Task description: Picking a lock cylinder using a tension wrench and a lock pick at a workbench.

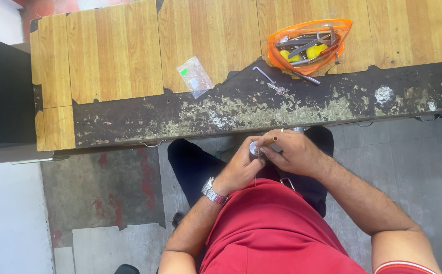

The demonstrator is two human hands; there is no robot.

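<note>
**Both hands closed on a small round part below the bench edge**

Where your hands meet, at centre frame, your left hand (241,170) pinches a small white round part (254,147), fingers clenched round it; your right hand (289,152) grips it from the other side. Left to right above: clear plastic bag (194,76), hex key (264,74), orange tool pouch (309,45) on the worn bench (130,116). Held over your lap, the part would likely fall to the floor if either grip slackened.

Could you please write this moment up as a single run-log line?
left hand: holds small round part | right hand: fingers on same part | workbench: orange tool pouch, hex key
</note>
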